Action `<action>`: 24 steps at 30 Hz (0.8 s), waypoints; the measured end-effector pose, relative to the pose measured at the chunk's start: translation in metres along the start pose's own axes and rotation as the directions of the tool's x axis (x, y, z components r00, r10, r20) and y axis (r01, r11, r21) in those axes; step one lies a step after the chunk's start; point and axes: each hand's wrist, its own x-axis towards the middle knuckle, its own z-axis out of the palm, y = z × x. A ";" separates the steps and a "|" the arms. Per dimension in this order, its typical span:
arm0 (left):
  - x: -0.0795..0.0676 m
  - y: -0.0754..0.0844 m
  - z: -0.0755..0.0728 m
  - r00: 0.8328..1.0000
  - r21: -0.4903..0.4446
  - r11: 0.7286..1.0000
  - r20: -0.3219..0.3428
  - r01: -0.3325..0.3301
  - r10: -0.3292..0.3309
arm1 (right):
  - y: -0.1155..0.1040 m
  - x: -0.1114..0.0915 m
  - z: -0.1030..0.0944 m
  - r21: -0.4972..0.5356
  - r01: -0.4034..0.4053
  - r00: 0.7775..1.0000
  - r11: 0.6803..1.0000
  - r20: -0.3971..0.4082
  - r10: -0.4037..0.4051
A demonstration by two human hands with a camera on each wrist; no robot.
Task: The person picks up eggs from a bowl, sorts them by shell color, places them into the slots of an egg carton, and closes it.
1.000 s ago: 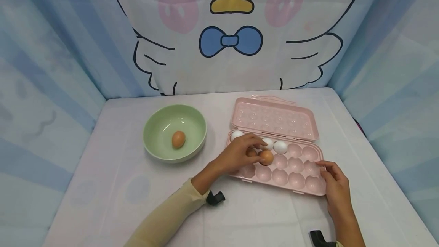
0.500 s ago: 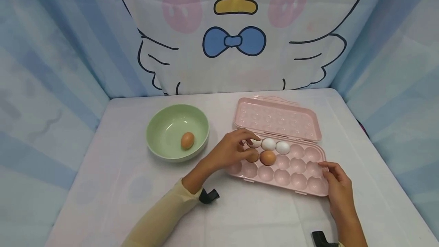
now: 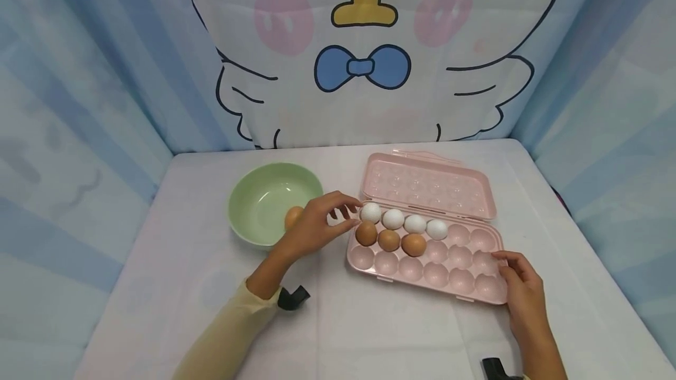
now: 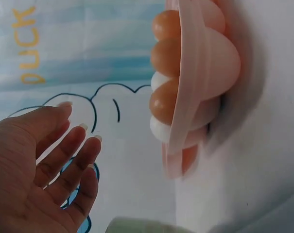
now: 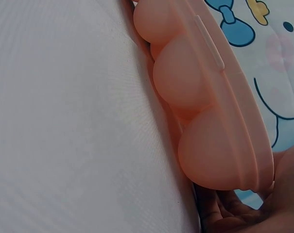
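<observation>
My left hand (image 3: 317, 224) is in the air between the green bowl (image 3: 248, 198) and the pink egg tray (image 3: 436, 274), its fingers loosely bent and holding nothing. In the left wrist view the same hand (image 4: 49, 160) is apart from the tray. My right hand (image 3: 524, 289) grips the tray's right end; in the right wrist view, fingers reach under that end. Several white eggs (image 3: 393, 219) fill the left part of the back row. Three brown eggs (image 3: 389, 240) sit in the middle row from the left. One brown egg (image 3: 292, 216) lies in the bowl, partly hidden by my left hand.
The tray's lid (image 3: 430, 186) lies folded back behind it. A white cloth covers the table (image 3: 369, 333). A curtain with a cartoon duck (image 3: 364, 110) stands at the back, and blue curtains (image 3: 68, 151) hang at both sides.
My left hand has let go of a brown egg at the left of the middle row and drawn back left toward the bowl. The right hand keeps its grip on the tray.
</observation>
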 end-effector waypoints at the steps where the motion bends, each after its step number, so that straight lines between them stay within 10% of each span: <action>1: -0.003 -0.001 -0.004 1.000 0.012 1.000 -0.010 0.014 -0.014 | 0.000 0.000 0.000 0.000 0.002 1.000 1.000 0.001 -0.002; 24: -0.062 -0.035 -0.083 0.983 0.170 0.973 -0.123 0.153 -0.133 | -0.001 0.002 0.000 -0.020 -0.009 1.000 1.000 -0.004 0.009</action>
